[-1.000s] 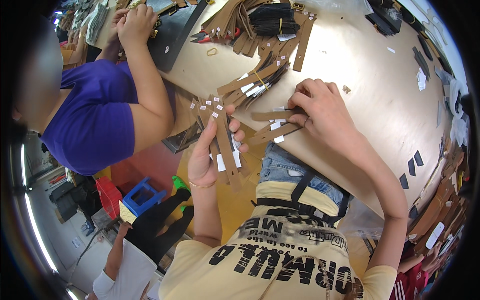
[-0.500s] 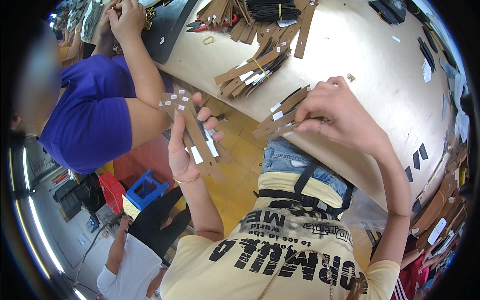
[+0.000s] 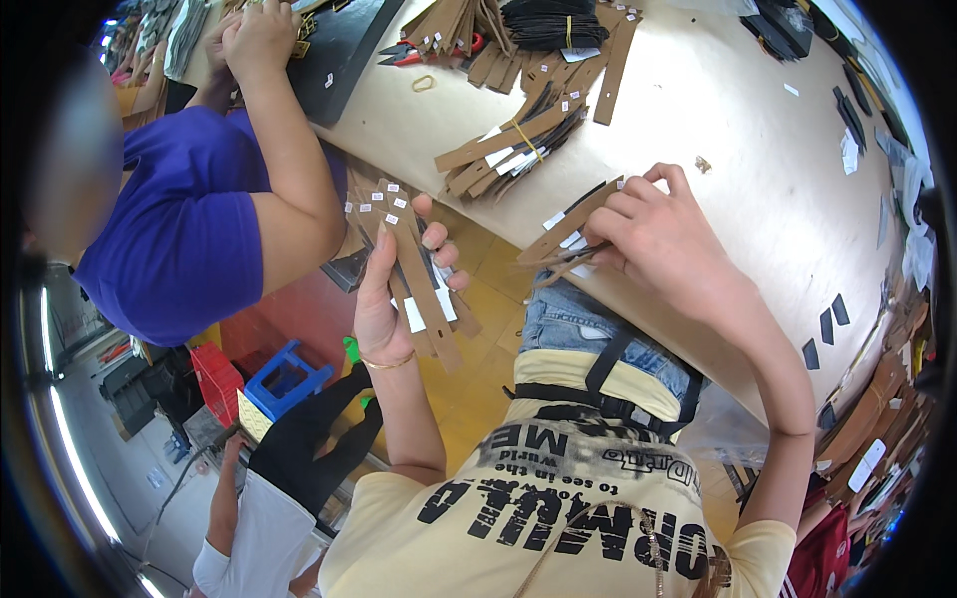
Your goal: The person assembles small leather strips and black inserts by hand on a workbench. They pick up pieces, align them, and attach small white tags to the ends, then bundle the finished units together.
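Head view: a fan of brown strips point(image 3: 424, 274) with small white labels at the upper ends stands in the left hand point(image 3: 377, 294), off the table's edge and above the floor. That hand is closed round the fan, thumb in front, fingers behind. A smaller group of strips point(image 3: 561, 231), with white slips among them, is pinched in the right hand point(image 3: 663, 239) over the near edge of the table point(image 3: 688, 125); its lower pieces are blurred, so their number cannot be told.

Just beyond lies a bundle of brown strips point(image 3: 506, 151), bound by a yellow band point(image 3: 526, 140). That one looks finished; the strips in both hands show no band, so they seem only partly sorted. Farther back lie more loose brown strips point(image 3: 454, 25), a banded black stack point(image 3: 548, 28) and red-handled snips point(image 3: 402, 55).

Compared with half a second ago, the left hand and its fan sit a little closer to the right hand, and the right hand's strips overlap more tightly. The bound bundle lies unchanged on the table.
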The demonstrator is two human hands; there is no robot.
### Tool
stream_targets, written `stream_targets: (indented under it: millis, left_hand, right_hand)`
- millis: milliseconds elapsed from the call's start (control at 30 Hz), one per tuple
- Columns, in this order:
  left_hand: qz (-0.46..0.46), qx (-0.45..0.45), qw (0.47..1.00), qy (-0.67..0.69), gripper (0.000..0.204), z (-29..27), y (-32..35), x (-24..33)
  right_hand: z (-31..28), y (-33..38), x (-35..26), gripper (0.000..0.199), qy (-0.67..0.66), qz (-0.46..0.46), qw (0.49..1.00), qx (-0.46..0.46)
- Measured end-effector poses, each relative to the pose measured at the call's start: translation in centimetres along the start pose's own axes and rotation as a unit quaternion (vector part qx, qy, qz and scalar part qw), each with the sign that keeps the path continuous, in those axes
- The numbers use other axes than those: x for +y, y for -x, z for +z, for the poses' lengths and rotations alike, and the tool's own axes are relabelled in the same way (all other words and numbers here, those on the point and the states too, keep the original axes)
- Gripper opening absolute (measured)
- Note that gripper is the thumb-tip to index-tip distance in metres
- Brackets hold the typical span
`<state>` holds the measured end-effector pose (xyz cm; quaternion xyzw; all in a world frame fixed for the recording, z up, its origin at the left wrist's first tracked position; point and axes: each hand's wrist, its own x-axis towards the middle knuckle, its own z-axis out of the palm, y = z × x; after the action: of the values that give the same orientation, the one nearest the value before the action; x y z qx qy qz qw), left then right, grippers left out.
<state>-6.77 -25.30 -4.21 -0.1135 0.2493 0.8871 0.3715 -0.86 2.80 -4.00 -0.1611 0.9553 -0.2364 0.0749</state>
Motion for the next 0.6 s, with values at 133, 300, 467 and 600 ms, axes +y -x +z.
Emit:
stream_targets:
  millis: [133, 300, 467, 600]
  left_hand:
    - [-0.001, 0.003, 1.000, -0.014, 0.046, 0.0, -0.1, -0.1]
    - [-0.012, 0.008, 1.000, -0.019, 0.047, 0.1, -0.4, -0.4]
    - [-0.024, -0.003, 0.999, -0.031, 0.048, 0.9, -1.2, -0.7]
    - [-0.032, -0.017, 0.997, -0.075, 0.047, 2.2, -2.5, -0.7]
  right_hand:
    - [-1.4, -1.6, 1.3, 0.010, -0.040, -0.008, 0.998, -0.045]
    - [-0.7, -3.4, 1.9, 0.009, 0.088, -0.053, 0.994, 0.025]
    - [-0.5, -3.1, 2.1, 0.008, 0.047, -0.043, 0.998, -0.020]
    - [-0.7, -2.3, 2.2, 0.006, 0.003, -0.027, 0.998, -0.064]
